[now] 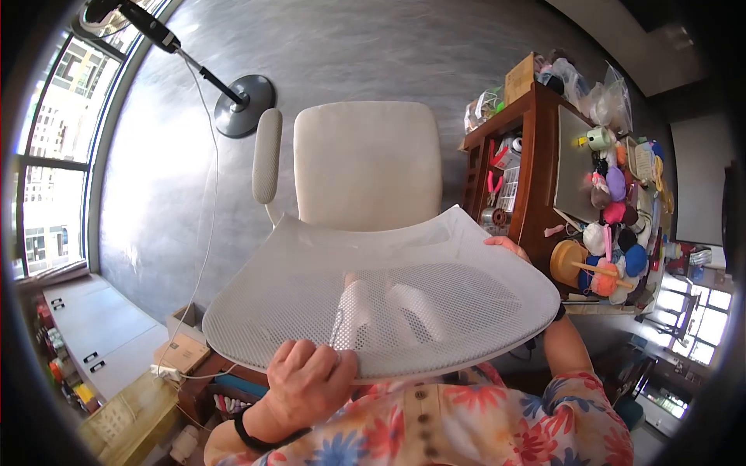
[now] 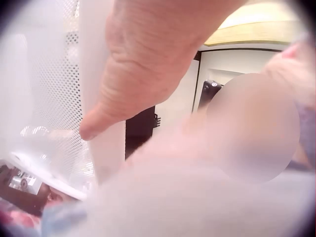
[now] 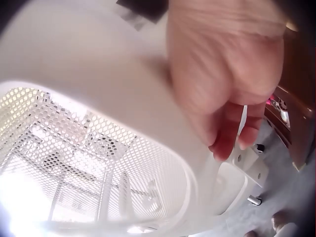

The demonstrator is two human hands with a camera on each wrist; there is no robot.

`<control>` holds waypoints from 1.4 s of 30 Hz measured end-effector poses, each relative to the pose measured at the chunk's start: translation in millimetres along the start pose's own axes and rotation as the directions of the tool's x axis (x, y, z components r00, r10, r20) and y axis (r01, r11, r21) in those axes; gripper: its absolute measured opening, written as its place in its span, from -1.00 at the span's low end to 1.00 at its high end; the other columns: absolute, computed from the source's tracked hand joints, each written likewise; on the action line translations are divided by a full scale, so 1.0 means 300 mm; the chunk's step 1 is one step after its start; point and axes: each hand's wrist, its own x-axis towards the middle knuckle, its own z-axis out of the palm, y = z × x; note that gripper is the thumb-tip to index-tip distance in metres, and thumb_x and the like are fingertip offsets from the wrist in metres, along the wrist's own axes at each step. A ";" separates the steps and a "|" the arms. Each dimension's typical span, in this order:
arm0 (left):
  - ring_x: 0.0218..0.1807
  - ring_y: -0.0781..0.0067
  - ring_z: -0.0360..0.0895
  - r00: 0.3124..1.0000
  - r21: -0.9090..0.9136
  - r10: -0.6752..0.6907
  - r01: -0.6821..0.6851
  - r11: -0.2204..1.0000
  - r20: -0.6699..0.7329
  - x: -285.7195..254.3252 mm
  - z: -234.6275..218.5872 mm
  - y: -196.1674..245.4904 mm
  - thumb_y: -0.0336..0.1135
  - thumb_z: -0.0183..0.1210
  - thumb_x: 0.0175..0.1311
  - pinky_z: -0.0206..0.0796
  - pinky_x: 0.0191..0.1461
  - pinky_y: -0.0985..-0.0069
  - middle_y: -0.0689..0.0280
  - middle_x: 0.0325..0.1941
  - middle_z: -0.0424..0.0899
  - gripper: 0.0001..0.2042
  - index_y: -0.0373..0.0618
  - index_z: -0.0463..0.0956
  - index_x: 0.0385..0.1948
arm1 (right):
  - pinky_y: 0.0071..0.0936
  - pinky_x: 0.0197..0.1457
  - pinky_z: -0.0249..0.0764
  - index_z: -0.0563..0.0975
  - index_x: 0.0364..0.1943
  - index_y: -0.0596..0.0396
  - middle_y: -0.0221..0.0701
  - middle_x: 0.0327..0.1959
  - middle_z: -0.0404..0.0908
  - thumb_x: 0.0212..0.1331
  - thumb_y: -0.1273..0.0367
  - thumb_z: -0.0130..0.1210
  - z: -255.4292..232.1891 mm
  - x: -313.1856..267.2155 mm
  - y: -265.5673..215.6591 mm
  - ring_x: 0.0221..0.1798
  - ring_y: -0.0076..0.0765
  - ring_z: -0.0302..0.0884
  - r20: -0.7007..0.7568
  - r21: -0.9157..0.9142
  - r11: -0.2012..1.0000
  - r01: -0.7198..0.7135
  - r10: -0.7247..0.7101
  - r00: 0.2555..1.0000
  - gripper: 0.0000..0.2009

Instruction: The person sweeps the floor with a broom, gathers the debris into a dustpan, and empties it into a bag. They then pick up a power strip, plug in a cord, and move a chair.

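Note:
A white mesh chair backrest (image 1: pixel 373 311) with a smooth plastic frame lies across the front of the head view, just before the person's body. My left hand (image 1: pixel 307 380) grips its near edge with curled fingers. In the left wrist view the thumb (image 2: pixel 106 118) presses along the frame's side. On the far right side, my right hand (image 1: pixel 507 246) holds the frame's edge; most of it is hidden behind the backrest. The right wrist view shows its fingers (image 3: pixel 228 140) curled over that edge. Beyond the backrest is a beige padded seat (image 1: pixel 367 163) with an armrest (image 1: pixel 267 155) at its left.
A wooden desk (image 1: pixel 536 155) stands close on the right, piled with yarn balls (image 1: pixel 614 185) and bags. A round black stand base (image 1: pixel 245 106) sits on the grey floor behind the armrest. A white cable (image 1: pixel 214 179) runs down the left, towards a cardboard box (image 1: pixel 185 353).

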 end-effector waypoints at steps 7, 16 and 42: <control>-0.61 0.44 0.20 0.992 -0.030 -0.122 0.121 0.992 -0.029 -0.063 -0.009 0.041 -0.16 0.16 -0.29 0.00 -0.53 0.48 0.42 -0.65 0.17 -0.79 -0.01 0.49 -0.59 | -0.65 -0.01 0.34 0.40 -0.04 0.10 -0.47 -0.17 0.46 0.23 0.30 -0.07 0.058 0.048 -0.099 -0.12 -0.60 0.41 0.094 -0.284 0.956 0.068 -0.043 0.995 -0.73; -0.57 0.53 0.25 0.988 -0.015 -0.123 0.122 0.992 -0.095 -0.088 -0.004 0.040 -0.21 0.14 -0.31 0.01 -0.51 0.56 0.45 -0.63 0.19 -0.74 -0.01 0.49 -0.47 | -0.51 -0.16 0.52 0.38 -0.04 0.09 -0.28 -0.22 0.53 0.20 0.39 -0.07 0.003 0.147 -0.041 -0.23 -0.40 0.55 0.107 -0.102 0.995 0.016 -0.005 0.994 -0.75; -0.52 0.55 0.27 0.984 0.083 -0.012 0.027 0.996 -0.178 -0.096 -0.057 -0.154 -0.17 0.14 -0.44 0.08 -0.48 0.61 0.46 -0.60 0.25 -0.78 0.01 0.35 -0.69 | -0.45 -0.29 0.58 0.32 -0.08 0.11 -0.23 -0.28 0.53 0.18 0.44 -0.08 0.249 0.015 -0.002 -0.30 -0.30 0.58 -0.035 -0.020 0.999 -0.043 0.042 0.999 -0.78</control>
